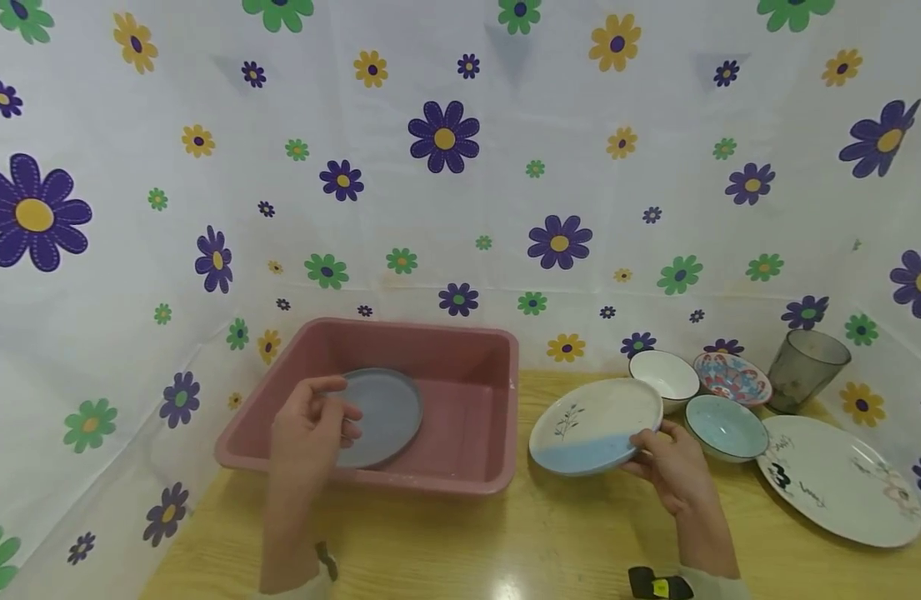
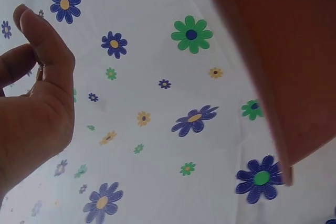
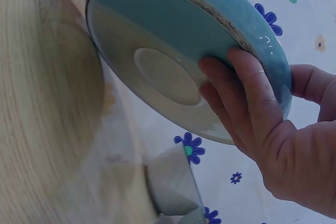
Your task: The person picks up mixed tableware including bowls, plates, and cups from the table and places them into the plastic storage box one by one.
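A white and light-blue plate (image 1: 591, 421) with a small leaf sprig is tilted above the table right of the tub. My right hand (image 1: 673, 467) grips its right edge, thumb on top and fingers underneath. In the right wrist view the plate's underside (image 3: 157, 35) shows, with the fingers spread against it. My left hand (image 1: 310, 425) hovers over the near left part of the pink tub (image 1: 460, 479), fingers loosely bent and holding nothing. Below it in the tub lies a grey-blue plate (image 1: 388, 412), partly hidden by that hand.
Right of the held plate stand a white bowl (image 1: 664, 375), a red-and-blue patterned bowl (image 1: 733, 377), a light-blue bowl (image 1: 726, 425) and a smoky glass (image 1: 808, 371). A large oval plate (image 1: 843, 483) lies at the far right. A flowered sheet hangs behind the wooden table (image 1: 445, 550).
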Motion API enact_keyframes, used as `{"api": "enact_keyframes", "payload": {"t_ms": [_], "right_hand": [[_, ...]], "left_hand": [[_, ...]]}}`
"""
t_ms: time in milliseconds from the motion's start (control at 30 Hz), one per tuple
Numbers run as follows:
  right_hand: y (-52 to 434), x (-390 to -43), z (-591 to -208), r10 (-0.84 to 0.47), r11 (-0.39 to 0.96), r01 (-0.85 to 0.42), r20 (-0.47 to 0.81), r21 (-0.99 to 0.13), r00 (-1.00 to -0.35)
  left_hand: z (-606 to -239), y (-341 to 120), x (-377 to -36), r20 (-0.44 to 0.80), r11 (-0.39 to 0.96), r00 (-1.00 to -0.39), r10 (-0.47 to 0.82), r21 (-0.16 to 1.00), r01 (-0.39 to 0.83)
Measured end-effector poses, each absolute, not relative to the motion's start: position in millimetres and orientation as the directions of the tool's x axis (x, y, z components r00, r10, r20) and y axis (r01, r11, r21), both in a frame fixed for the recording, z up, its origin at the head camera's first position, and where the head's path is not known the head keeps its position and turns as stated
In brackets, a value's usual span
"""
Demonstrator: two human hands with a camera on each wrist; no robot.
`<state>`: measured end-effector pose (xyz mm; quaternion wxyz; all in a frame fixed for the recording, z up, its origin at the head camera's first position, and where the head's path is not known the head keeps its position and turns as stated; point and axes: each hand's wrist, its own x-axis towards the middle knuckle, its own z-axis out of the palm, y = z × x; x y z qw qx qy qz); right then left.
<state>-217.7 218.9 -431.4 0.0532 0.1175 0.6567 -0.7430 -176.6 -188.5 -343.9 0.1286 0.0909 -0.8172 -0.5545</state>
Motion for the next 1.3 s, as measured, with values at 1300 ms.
{"api": "enact_keyframes", "payload": {"t_ms": [1300], "right_hand": [[234,-187,-385,0.088,-0.151,0.125,-0.139,-0.981,-0.986]], "left_hand": [[-358,-163,-185,0.143,0.362,-0.97,-0.197,0.93,0.063]]}}
